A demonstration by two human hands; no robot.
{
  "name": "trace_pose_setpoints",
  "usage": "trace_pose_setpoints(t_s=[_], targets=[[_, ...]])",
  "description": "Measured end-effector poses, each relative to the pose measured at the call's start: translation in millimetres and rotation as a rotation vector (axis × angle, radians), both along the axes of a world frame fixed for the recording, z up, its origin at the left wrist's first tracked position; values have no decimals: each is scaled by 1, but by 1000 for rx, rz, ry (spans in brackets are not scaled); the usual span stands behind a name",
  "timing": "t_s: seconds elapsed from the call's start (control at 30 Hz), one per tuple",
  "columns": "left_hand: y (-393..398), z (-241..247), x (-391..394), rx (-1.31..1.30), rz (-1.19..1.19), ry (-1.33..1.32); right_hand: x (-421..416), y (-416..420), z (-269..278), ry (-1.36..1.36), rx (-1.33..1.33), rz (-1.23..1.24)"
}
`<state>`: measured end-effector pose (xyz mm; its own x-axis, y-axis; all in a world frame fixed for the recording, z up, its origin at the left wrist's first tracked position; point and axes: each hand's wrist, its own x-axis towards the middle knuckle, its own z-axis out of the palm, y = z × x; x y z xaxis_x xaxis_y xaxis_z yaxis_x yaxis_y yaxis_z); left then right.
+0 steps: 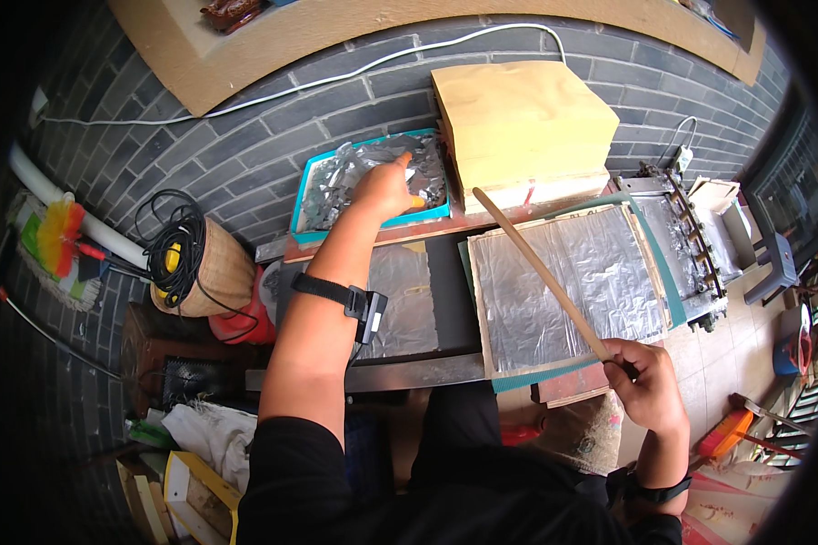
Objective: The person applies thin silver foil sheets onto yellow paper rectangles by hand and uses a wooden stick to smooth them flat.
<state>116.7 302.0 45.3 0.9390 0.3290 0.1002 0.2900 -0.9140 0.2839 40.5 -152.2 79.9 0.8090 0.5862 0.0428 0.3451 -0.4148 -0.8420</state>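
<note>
My left hand (384,187) reaches over a turquoise-rimmed tray (370,233) that holds crumpled silvery foil pieces (334,185). Something orange or yellow shows beneath its fingers; whether they grip anything is unclear. In my right hand (644,381) is one end of a long thin wooden stick (542,272), which slants up to the left above a silvery foil sheet (545,300) on a stack of paper. Another foil sheet (395,320) lies on the dark work surface, partly behind my left forearm. Behind the foil-topped stack stands a tall block of yellowish paper (528,129).
A metal roller-like device (695,238) stands right of the stack. To the left, a wicker basket (228,266) holds a coiled black cable (170,238). A grey brick wall (245,157) rises behind; a metal edge (416,375) runs along the bench front.
</note>
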Motion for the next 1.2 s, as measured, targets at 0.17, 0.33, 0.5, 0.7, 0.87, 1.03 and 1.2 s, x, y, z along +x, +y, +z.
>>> trace_pose_setpoints(t_s=[0.17, 0.33, 0.5, 0.7, 0.87, 1.03, 1.2], targets=[[1, -4, 12, -163, -126, -88, 1, 0, 4, -7, 7, 5], [-22, -2, 15, -29, 134, -50, -2, -4, 3, 33, 11, -20], [-80, 12, -15, -27, 333, 19, -5, -9, 1, 13, -3, -17], [-104, -20, -11, 64, 364, 34, -12, -9, 3, 16, 42, 3], [-111, -28, -5, 20, 430, -44, -16, -18, 9, 46, 30, 7], [-101, -39, 1, -33, 467, -99, -19, -28, 7, -22, 73, -13], [-84, -44, -2, -290, 479, -204, -19, -38, 5, -30, 82, -38]])
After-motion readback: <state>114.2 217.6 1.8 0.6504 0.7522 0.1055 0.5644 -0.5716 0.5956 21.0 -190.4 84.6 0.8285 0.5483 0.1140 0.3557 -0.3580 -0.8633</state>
